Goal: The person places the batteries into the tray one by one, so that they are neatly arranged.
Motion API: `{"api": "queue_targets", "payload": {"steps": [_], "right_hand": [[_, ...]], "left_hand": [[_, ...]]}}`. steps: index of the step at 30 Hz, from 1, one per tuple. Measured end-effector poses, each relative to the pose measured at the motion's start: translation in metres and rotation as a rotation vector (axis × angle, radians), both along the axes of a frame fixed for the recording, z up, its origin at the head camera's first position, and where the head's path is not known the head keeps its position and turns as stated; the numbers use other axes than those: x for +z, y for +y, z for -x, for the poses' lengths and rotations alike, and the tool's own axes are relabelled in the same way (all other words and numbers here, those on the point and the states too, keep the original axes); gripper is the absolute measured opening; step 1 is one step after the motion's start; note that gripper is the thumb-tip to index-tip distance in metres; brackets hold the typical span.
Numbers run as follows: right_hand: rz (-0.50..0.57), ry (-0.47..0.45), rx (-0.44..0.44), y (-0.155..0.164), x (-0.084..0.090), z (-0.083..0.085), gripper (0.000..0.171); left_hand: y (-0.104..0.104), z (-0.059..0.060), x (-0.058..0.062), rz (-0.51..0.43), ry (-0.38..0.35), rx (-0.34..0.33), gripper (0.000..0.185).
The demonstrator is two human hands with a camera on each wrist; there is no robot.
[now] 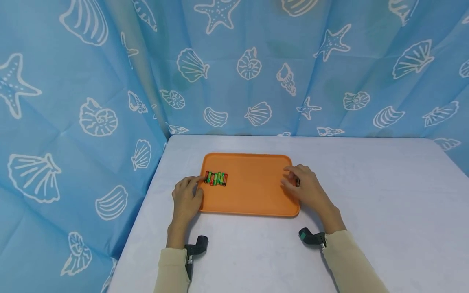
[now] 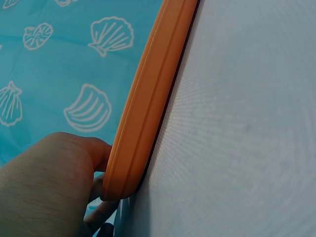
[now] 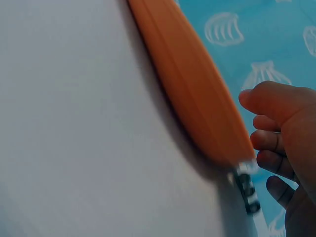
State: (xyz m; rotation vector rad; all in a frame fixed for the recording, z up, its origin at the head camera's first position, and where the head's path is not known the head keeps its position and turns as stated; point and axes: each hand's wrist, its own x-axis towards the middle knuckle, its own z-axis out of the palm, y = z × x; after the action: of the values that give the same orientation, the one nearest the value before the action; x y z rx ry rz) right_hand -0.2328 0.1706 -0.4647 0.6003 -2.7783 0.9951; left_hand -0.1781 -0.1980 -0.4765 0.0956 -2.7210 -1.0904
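Note:
On the left part of an orange tray [image 1: 253,185], several red and green batteries [image 1: 215,179] stand side by side in a row. My left hand [image 1: 187,199] rests at the tray's left rim, its index finger reaching to the row's left end and its thumb at the rim. In the left wrist view the other fingers are partly hidden behind the tray's end. Over the right rim is my right hand [image 1: 305,187], fingers loosely bent and thumb apart from them. Small dark cylinders [image 3: 247,190], blurred, lie just past the tray's right end beside that hand.
A white cloth covers the table [image 1: 253,248]. Blue curtains with white shell prints [image 1: 234,89] hang behind it and along its left side. Each wrist carries a black camera mount [image 1: 198,245], and both sleeves are beige.

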Motion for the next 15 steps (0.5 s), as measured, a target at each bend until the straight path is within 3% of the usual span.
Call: {"api": "queue_targets", "payload": {"steps": [7,15], "right_hand": [[-0.043,-0.021,-0.06,0.03,0.0,0.004,0.047],[-0.042,-0.128,-0.084,0.049,-0.005,0.004,0.055]], "left_hand": [[0.001,0.0,0.001,0.0,-0.005,-0.001,0.037],[-0.001,0.0,0.0,0.003,0.006,-0.009,0.036]]}}
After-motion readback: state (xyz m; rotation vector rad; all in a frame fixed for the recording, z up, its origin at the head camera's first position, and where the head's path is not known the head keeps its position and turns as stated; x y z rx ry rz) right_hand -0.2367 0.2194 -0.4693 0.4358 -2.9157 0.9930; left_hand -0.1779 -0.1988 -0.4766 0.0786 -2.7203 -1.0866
